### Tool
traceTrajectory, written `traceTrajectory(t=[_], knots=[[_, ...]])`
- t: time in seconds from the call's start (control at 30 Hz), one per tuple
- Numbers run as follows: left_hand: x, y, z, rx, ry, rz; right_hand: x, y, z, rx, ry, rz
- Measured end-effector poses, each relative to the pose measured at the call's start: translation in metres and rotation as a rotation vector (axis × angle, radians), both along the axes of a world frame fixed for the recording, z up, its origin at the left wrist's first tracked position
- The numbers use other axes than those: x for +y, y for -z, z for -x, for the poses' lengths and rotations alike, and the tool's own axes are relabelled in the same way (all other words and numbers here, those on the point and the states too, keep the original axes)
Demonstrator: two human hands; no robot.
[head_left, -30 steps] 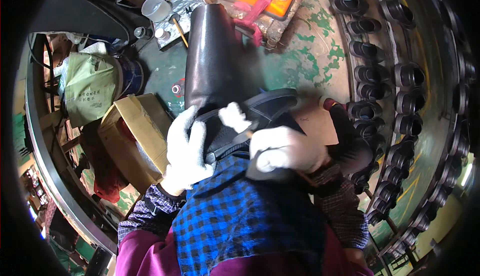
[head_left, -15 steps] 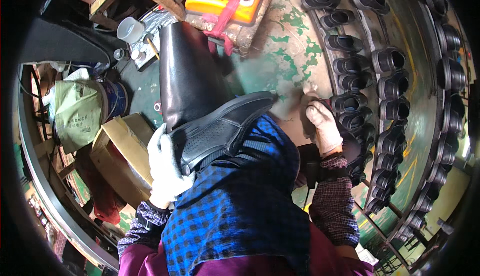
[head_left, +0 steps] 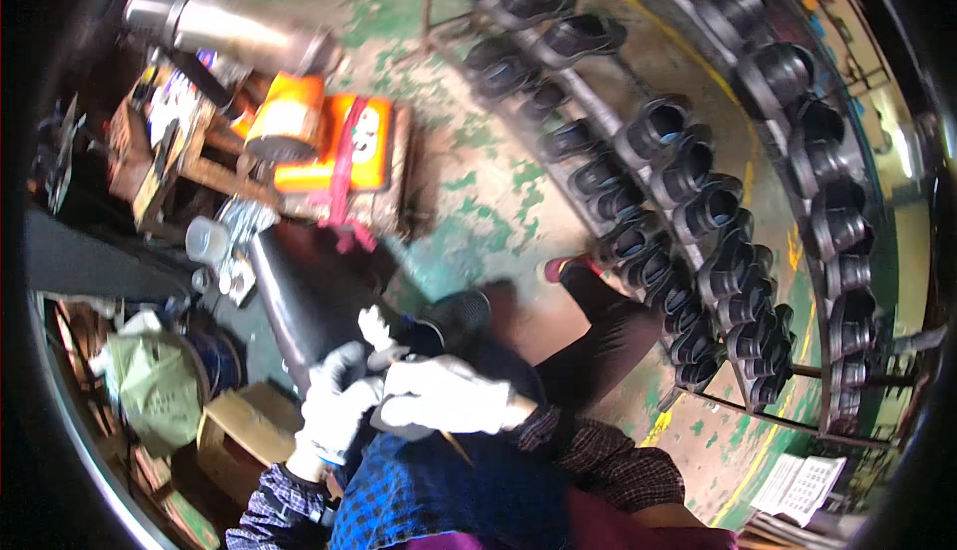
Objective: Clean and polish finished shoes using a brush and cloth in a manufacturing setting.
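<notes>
My left hand (head_left: 337, 405), in a white glove, is closed at the near end of a black shoe (head_left: 459, 317) over my lap. Much of that shoe is hidden behind my gloves. Right beside it, my right hand (head_left: 446, 395), also white-gloved, lies across the shoe with its fingers bent. A thin yellowish stick (head_left: 457, 447) shows under the right glove; what those fingers hold is blurred. Beneath everything lies my blue and black checked apron (head_left: 429, 495). A smooth black padded surface (head_left: 311, 296) rises just beyond my hands.
Racks of black shoes (head_left: 688, 166) run along the right. Ahead stands an orange machine (head_left: 349, 156) with a pink strap. A clear plastic cup (head_left: 206, 240), a cardboard box (head_left: 249, 425) and a green sack (head_left: 155, 385) are on the left. Papers (head_left: 797, 488) sit at lower right.
My right hand has come from beside the shoe rack over to my left hand and the shoe. The shoe is now mostly covered. The view has swung toward the right.
</notes>
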State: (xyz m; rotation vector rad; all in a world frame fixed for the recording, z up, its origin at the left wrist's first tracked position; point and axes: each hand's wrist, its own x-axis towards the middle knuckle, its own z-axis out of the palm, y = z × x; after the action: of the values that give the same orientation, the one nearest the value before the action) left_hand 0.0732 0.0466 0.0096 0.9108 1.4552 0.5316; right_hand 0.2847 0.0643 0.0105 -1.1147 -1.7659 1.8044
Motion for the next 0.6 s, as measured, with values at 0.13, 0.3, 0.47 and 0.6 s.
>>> traceTrajectory(t=[0.13, 0.3, 0.47, 0.6], knots=[[0.016, -0.003, -0.048, -0.639, 0.026, 0.270, 0.002, 0.007, -0.030, -0.016, 0.132, -0.050], [0.024, 0.005, -0.079, -0.741, -0.003, 0.478, 0.026, -0.003, -0.101, -0.141, 0.274, 0.045], [0.041, 0.030, -0.069, -0.829, -0.012, 0.337, 0.079, -0.072, -0.175, 0.138, 0.652, -0.040], [0.030, 0.032, -0.048, -0.784, -0.203, 0.350, 0.143, -0.126, -0.206, -0.107, 0.648, -0.410]])
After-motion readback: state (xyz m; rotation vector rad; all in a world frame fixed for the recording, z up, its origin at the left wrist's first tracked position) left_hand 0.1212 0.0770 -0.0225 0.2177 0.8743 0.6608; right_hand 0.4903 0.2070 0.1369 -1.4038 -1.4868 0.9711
